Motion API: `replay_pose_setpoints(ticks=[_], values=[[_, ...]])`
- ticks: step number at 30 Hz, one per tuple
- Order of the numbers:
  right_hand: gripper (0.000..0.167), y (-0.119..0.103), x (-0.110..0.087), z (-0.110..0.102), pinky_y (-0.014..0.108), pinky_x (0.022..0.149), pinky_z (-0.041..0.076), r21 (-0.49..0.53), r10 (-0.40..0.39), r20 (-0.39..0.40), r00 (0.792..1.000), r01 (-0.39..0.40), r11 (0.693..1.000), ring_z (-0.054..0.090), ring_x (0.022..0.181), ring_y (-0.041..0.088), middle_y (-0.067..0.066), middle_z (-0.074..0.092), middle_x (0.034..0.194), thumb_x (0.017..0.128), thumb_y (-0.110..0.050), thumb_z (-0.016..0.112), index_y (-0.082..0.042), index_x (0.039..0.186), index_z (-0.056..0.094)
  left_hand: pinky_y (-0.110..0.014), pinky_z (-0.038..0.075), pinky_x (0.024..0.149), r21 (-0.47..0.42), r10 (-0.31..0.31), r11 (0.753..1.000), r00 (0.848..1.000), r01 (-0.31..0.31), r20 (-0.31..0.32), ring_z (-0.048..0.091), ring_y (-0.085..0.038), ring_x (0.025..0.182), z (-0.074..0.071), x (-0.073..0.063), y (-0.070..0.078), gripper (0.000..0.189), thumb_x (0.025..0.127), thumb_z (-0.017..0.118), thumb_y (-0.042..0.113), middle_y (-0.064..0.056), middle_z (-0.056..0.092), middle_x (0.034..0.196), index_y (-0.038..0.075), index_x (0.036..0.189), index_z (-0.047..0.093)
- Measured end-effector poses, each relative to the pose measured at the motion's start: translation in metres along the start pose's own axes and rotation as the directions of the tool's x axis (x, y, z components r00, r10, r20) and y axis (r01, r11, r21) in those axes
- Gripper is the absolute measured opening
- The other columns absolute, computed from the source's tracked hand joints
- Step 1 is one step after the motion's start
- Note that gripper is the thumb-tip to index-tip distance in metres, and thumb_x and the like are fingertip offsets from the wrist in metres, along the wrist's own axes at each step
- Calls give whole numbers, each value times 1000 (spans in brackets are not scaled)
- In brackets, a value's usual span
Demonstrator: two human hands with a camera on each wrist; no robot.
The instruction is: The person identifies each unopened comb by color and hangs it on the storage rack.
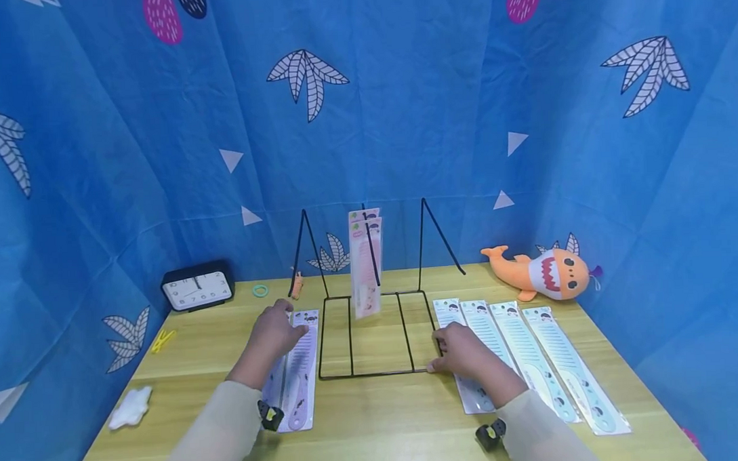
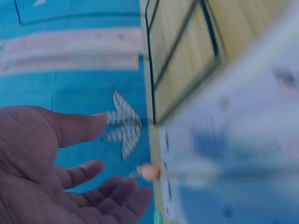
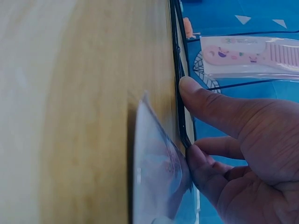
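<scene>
A black wire display rack with three upright prongs stands on the table. Packaged pink combs hang from its middle prong, and the right wrist view shows one pink comb in clear wrapping. With thumb and fingers, my right hand grips the rack's front right corner, overlapping the nearest light-blue packaged comb. My left hand is over the packaged purple combs left of the rack. Its fingers are spread and relaxed, with nothing between them in the left wrist view.
Several light-blue packaged combs lie in a row on the right. An orange plush shark is behind them. At the left are a black clock, a yellow clip, a green ring and a white cloud-shaped piece.
</scene>
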State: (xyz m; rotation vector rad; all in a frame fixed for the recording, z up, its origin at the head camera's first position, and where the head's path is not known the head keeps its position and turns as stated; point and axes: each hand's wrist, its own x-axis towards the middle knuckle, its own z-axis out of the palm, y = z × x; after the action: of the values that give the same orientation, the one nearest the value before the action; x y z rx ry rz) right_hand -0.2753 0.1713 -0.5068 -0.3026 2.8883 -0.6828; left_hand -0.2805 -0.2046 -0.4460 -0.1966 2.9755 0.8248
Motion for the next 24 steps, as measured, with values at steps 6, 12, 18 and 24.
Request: replay_pose_setpoints(ticks=[6,12,18,24], values=[[77,-1,1,-2,55,112,57,4,5,5,1000,-5,1000,66,122,33,19,68,129,82,-33,99,2,144,68,-69,53,111,34,-157,987,986,155,65,57,-54,127,-2,-14,-39,85,99,76,24,-43,47,144,-17,158,30],[77,0,1,-2,56,113,57,-8,16,7,1000,-16,1000,66,124,34,20,68,131,82,-33,98,1,144,68,-71,55,105,81,-162,984,985,157,57,57,-59,122,8,-24,-59,99,93,81,25,-48,44,137,-21,158,22],[78,-1,0,0,57,113,57,7,22,18,1000,-22,1000,66,123,34,20,68,131,81,-31,99,1,145,67,-71,57,102,109,-180,979,983,174,49,57,-62,120,14,-28,-67,99,91,83,19,-50,44,131,-23,157,21],[77,0,1,1,57,112,57,0,9,13,1000,-9,1000,66,121,32,19,68,130,81,-32,99,0,144,68,-67,62,92,72,-170,983,984,167,44,61,-54,105,13,-27,-71,94,90,83,11,-46,44,126,-23,155,24]])
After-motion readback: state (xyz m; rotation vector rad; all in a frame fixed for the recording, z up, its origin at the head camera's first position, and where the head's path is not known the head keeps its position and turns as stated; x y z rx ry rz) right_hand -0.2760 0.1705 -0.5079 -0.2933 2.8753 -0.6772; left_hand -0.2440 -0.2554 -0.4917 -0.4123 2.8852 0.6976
